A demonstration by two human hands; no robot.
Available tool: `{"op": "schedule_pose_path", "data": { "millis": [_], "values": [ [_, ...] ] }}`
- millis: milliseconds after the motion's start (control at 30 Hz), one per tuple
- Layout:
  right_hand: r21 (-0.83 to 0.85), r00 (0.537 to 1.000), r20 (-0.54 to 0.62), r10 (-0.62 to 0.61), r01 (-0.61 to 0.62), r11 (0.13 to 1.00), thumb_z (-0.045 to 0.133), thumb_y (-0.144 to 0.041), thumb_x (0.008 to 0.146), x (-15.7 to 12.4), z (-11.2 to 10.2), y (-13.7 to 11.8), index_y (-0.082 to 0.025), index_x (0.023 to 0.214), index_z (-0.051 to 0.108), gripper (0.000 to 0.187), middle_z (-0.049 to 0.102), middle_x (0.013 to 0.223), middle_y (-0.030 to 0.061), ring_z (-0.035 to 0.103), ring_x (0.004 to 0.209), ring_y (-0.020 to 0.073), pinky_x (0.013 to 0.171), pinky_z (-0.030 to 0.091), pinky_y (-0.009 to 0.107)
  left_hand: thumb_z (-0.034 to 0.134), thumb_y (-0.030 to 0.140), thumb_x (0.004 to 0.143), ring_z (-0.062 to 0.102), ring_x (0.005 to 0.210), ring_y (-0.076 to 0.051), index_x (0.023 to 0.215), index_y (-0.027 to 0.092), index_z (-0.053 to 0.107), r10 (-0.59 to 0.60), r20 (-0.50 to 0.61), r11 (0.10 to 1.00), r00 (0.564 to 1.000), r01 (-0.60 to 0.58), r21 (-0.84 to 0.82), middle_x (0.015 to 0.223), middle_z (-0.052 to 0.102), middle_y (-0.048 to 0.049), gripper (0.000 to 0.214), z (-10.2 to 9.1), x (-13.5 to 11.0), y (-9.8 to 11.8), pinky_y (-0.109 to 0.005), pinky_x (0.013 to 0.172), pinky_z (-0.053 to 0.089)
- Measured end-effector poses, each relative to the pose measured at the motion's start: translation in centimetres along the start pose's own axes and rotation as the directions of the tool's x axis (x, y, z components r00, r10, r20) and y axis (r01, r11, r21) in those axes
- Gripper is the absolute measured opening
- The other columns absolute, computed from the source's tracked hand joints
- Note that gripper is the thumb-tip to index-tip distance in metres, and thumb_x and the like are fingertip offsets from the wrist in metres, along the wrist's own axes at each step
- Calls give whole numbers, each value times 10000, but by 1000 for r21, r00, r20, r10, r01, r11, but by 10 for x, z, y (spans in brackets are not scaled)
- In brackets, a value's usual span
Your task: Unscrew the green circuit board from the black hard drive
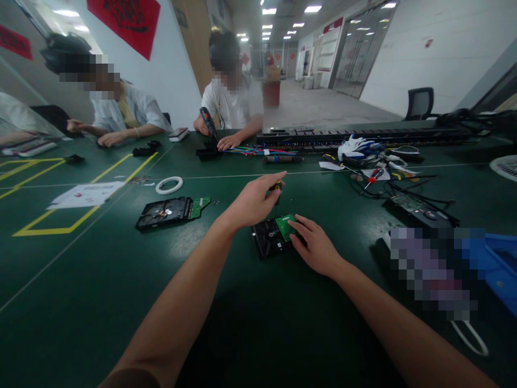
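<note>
A black hard drive [270,240] with a green circuit board [286,225] on top lies on the green table in front of me. My right hand [317,247] rests on the drive's right side, fingers pressed on the board's edge. My left hand [254,200] hovers just above and behind the drive, fingers pinched round a small black and yellow screwdriver [277,187] that points down toward the board.
A second hard drive [167,212] lies to the left, near a roll of white tape [169,185] and a paper sheet [85,194]. Two people sit across the table; one holds a power screwdriver [209,123]. Cables, gloves [357,146] and tools crowd the right. A blue tray [501,264] sits at right.
</note>
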State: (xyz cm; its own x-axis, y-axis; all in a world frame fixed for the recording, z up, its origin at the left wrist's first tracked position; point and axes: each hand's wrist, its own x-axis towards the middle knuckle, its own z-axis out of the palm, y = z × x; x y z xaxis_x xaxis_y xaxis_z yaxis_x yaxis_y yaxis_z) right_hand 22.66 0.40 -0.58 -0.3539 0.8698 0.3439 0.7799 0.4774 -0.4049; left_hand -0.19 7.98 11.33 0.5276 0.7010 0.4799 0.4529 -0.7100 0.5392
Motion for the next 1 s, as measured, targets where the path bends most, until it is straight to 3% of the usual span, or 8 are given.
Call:
{"op": "schedule_pose_path", "data": {
  "millis": [133,367,500,667,1000],
  "values": [
    [3,1000,-5,7,-7,1000,497,-415,1070,-1,1,1,-254,1484,594,454,538,1586,130,504,1466,343,1197,421,631,558,170,1025,681,1156,-232,1465,206,585,-5,-6,1000,1000,5,29,1332,710,-101,443,0,0,0,-417,1065,529],
    [-10,1000,15,10,-10,1000,506,-406,1067,0,-1,-1,-215,1475,600,460,536,1584,157,506,1464,348,1208,413,622,657,265,1009,693,1039,-210,1301,230,706,0,-31,999,1000,1,45,1187,752,-75,298,-1,0,3,-382,967,569],
    [-4,1000,7,3,-3,1000,518,-373,1059,0,-1,-2,-196,1458,614,447,551,1566,172,527,1445,351,1196,428,616,580,253,1044,687,1122,-208,1431,227,643,-8,-15,998,1000,7,-55,1297,729,-89,393,1,0,1,-400,1026,551],
    [-17,1000,6,-3,4,1000,516,-361,1061,1,-1,-1,-171,1458,615,451,548,1565,187,528,1444,349,1199,431,595,527,210,1043,716,1008,-185,1505,199,579,-81,34,980,996,86,-178,1318,724,-108,465,2,0,-1,-362,914,601],
    [-14,1000,13,11,-11,1000,513,-381,1062,0,0,-1,-191,1466,612,457,537,1580,173,508,1461,348,1203,422,602,626,249,1026,709,965,-180,1335,229,701,-21,-29,999,999,20,-32,1191,763,-70,319,-1,-1,1,-341,902,583]
  ]
}}
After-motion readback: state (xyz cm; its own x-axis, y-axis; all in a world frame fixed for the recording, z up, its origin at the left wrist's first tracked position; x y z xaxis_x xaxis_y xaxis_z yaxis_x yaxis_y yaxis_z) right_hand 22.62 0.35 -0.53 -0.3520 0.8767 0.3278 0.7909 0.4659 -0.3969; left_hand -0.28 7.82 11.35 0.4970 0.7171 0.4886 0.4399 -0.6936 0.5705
